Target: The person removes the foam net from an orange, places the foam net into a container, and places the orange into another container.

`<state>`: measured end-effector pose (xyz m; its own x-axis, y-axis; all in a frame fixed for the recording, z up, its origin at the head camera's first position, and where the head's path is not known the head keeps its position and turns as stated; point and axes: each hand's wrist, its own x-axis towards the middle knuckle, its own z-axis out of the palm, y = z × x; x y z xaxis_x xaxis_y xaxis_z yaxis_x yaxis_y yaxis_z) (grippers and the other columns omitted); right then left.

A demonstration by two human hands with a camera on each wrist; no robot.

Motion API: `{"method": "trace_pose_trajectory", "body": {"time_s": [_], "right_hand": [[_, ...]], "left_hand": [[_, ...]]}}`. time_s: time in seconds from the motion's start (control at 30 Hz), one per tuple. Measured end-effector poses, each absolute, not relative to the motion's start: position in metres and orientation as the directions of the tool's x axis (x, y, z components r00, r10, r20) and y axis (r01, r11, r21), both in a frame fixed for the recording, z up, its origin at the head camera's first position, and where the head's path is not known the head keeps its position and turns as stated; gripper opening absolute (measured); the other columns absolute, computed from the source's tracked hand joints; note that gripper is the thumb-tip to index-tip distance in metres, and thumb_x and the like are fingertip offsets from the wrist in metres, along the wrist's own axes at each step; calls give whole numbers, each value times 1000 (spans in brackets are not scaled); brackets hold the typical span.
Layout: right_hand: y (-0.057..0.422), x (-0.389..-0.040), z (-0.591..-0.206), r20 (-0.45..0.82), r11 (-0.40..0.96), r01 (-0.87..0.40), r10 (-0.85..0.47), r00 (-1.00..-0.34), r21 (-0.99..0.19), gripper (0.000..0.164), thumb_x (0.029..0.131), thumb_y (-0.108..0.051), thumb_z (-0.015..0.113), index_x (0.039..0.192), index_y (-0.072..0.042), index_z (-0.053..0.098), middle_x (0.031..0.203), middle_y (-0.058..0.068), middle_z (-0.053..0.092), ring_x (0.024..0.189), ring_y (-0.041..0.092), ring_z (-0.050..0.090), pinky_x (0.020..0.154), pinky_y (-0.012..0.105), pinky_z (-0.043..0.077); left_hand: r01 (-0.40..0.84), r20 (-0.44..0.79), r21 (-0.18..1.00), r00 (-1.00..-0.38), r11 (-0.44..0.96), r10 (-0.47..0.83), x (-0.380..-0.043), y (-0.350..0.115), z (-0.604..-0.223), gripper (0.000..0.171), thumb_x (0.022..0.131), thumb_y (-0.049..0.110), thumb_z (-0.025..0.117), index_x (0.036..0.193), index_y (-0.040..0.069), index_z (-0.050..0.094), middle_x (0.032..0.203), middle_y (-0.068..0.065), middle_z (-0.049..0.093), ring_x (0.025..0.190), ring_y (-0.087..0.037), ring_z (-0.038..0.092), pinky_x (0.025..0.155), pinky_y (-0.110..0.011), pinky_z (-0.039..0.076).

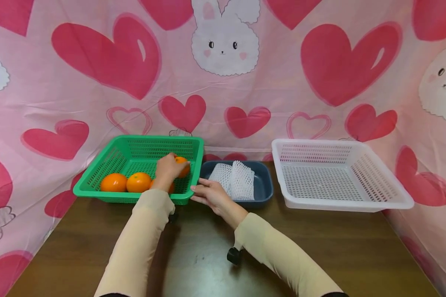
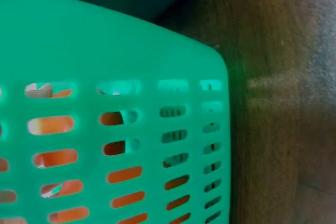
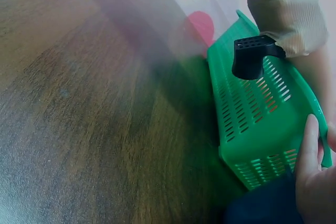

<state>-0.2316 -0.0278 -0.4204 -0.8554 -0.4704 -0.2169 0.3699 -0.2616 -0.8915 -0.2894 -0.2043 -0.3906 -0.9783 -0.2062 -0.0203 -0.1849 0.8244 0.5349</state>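
The left hand (image 1: 169, 169) reaches into the green basket (image 1: 96, 193) and holds an orange (image 1: 183, 163) near its right wall. Two more oranges, one on the left (image 1: 113, 182) and one beside it (image 1: 139, 182), lie along the front; another (image 1: 170, 187) is partly covered by the left wrist. My right hand (image 1: 213, 196) grips the basket's front right corner, fingers on both sides of the rim in the right wrist view. In the left wrist view, the basket's slotted wall (image 2: 147, 129) hides most of the oranges, and the left hand is mostly hidden.
Right of the green basket stands a dark blue tray (image 1: 263, 185) with white foam net sleeves (image 1: 241, 181) in it. Farther right is a white basket (image 1: 343, 204). All stand on a brown wooden table (image 1: 204, 255) before a pink heart-patterned cloth (image 1: 275, 86).
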Motion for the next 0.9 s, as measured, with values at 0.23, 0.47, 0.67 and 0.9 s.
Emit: {"method": "trace_pose_trajectory", "body": {"time_s": [0.23, 0.47, 0.67, 0.9], "right_hand": [[-28, -233, -419, -213, -262, 370, -478, -852, -891, 50, 105, -1, 54, 152, 7, 40, 145, 32, 50, 109, 20, 66, 99, 41, 50], [-29, -233, -419, -221, -259, 379, -483, -847, -888, 50, 105, -1, 55, 152, 6, 41, 145, 31, 50, 111, 20, 66, 98, 40, 51], [-29, -233, -419, -222, -258, 378, -480, -849, -889, 50, 105, -1, 55, 152, 7, 41, 145, 31, 51, 108, 18, 66, 98, 41, 51], [-29, -233, -420, -228, -257, 384, -479, -848, -887, 51, 104, -1, 55, 152, 7, 40, 146, 31, 49, 109, 19, 66, 98, 40, 51]], "left_hand": [[-182, -57, 458, -983, 870, -176, -294, -204, -394, 73, 100, 39, 63, 150, -6, 36, 135, -35, 53, 119, -50, 51, 99, -59, 47], [-193, -88, 438, -981, 878, -172, -295, -204, -397, 73, 101, 37, 60, 152, -5, 31, 139, -36, 48, 124, -53, 47, 102, -62, 43], [-182, -83, 447, -983, 876, -162, -296, -205, -397, 74, 101, 36, 60, 153, -5, 30, 143, -36, 44, 124, -52, 47, 104, -63, 42], [-176, -80, 472, -984, 864, -157, -293, -205, -399, 75, 99, 36, 61, 152, -7, 31, 143, -37, 41, 122, -51, 47, 105, -61, 42]]}}
